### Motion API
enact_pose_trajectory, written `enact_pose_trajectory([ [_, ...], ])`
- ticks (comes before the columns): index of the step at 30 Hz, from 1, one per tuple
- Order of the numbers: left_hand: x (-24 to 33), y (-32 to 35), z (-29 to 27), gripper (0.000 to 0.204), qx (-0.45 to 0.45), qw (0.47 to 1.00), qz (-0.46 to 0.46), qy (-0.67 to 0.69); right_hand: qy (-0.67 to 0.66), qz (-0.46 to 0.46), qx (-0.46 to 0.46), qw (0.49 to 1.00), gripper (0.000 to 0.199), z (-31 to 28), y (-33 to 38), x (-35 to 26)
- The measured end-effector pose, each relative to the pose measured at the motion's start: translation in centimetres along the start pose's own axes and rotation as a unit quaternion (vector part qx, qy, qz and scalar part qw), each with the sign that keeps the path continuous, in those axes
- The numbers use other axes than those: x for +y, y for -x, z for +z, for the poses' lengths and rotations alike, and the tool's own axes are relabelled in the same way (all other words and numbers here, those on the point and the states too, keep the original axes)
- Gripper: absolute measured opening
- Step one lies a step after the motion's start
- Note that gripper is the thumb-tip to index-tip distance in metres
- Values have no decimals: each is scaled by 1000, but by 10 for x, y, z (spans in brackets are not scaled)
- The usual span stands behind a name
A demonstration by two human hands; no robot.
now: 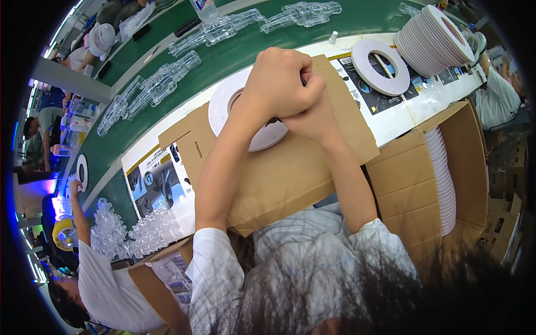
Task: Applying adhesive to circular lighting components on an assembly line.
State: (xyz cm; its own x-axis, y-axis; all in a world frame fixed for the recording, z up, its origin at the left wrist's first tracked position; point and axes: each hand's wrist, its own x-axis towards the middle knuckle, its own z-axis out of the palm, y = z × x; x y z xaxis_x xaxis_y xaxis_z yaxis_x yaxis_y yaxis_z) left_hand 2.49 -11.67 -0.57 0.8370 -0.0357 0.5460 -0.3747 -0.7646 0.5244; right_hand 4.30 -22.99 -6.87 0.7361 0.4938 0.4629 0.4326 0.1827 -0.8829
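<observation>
My left hand point(279, 78) is closed, its fist resting over my right hand point(314, 114), which is closed as well. Something small and dark shows between the fingers, and more dark shows below my left wrist; its kind is hidden. Both hands are above a flat white ring point(269, 138) with a round central hole, partly covered by my left hand and forearm. Under the ring lies a flat brown cardboard sheet point(279, 192), slotted at its left side.
At the right stand a stack of white rings point(427, 47), a loose white ring point(379, 68) and an open carton point(399, 190) holding more rings. Clear plastic parts point(159, 86) lie on the green bench point(223, 58). A pile of clear pieces point(111, 229) separates me from a co-worker point(111, 285).
</observation>
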Motion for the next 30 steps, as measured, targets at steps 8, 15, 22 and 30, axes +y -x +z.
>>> enact_pose_trajectory([
  [8,-9,0,3,21,-8,1000,-11,-4,-19,-2,14,1000,20,7,-1,2],
  [15,-8,0,3,20,-9,1000,-18,-11,-24,2,5,1000,18,6,-2,4],
  [22,16,2,1,21,-19,999,-36,-25,-22,-1,17,1000,37,-3,8,-6],
  [30,18,2,11,21,-11,999,-32,-13,12,26,-12,1000,35,-16,14,-15],
])
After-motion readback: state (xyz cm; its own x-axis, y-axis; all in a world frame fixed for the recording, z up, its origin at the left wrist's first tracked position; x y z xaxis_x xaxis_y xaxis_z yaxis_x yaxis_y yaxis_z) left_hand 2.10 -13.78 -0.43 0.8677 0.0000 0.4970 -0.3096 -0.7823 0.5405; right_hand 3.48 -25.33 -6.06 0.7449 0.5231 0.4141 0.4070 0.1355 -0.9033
